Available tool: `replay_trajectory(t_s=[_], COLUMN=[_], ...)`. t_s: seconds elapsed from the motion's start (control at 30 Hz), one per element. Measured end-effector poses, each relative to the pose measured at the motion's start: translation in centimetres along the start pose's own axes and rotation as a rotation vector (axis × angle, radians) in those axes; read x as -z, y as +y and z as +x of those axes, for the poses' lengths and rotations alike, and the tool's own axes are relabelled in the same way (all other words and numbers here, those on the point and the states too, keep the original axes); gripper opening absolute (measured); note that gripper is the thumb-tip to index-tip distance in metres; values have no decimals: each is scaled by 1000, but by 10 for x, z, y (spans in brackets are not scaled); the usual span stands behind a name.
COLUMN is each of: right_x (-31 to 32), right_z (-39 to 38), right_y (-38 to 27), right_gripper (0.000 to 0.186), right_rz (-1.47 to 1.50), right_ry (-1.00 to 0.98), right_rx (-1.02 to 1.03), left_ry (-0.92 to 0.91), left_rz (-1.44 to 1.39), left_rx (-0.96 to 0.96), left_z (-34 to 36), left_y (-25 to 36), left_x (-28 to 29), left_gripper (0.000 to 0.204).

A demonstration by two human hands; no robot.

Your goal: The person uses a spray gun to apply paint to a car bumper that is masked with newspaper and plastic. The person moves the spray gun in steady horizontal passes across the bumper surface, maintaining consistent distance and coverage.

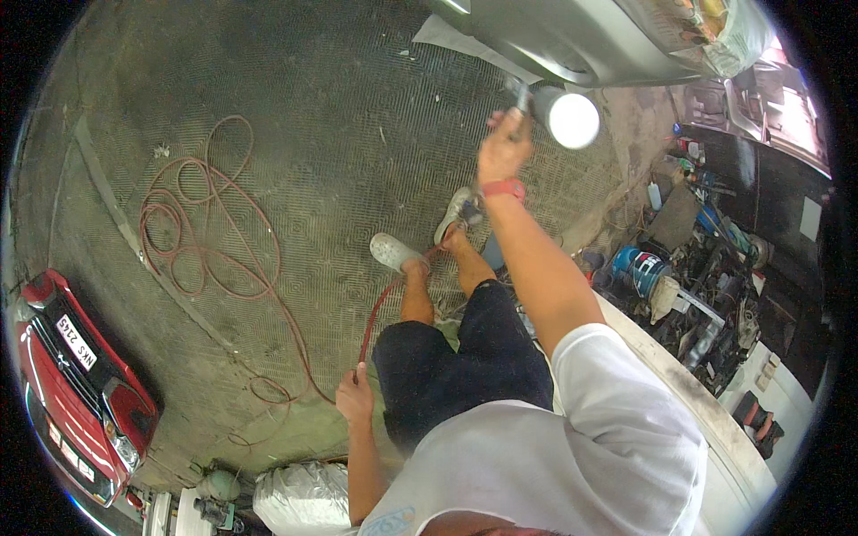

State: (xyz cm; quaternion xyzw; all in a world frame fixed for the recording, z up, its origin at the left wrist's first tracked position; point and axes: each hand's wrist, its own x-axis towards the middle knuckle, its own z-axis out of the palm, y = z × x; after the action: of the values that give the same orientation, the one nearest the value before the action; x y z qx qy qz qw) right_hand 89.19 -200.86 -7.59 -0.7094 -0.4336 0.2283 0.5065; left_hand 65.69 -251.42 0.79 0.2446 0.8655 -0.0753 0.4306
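My right hand is raised ahead of me and grips a spray gun with a white cup, held close to a grey car body panel at the top. A red band sits on that wrist. My left hand hangs low by my hip and is closed on a red air hose. The hose runs between my legs up toward my feet and also trails off to the left in loose coils on the patterned floor.
A red car's front stands at the lower left. Clutter with a blue bucket, bottles and engine parts fills the right side behind a white ledge. A wrapped silver bundle and green tank lie at the bottom. Paper masking hangs under the panel.
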Motion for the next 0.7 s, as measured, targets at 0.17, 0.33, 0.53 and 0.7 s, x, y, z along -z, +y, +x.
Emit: replay_trajectory(t_s=[0.17,0.33,0.53,0.7], right_x=[-57,-19,66,40], right_z=[-10,-4,9,2], right_y=[-11,39,126,159], right_gripper=[55,52,48,48], right_rz=[195,16,-84,-241], right_ry=[-230,-163,283,163], right_rx=[21,116,-72,-69], left_ry=[51,-84,-211,-224], left_rz=[-43,7,78,155], left_rx=[-16,-39,-149,-232], left_z=[7,13,17,29], left_y=[10,42,70,70], left_x=[-22,-46,-95,-153], left_gripper=[62,59,58,71])
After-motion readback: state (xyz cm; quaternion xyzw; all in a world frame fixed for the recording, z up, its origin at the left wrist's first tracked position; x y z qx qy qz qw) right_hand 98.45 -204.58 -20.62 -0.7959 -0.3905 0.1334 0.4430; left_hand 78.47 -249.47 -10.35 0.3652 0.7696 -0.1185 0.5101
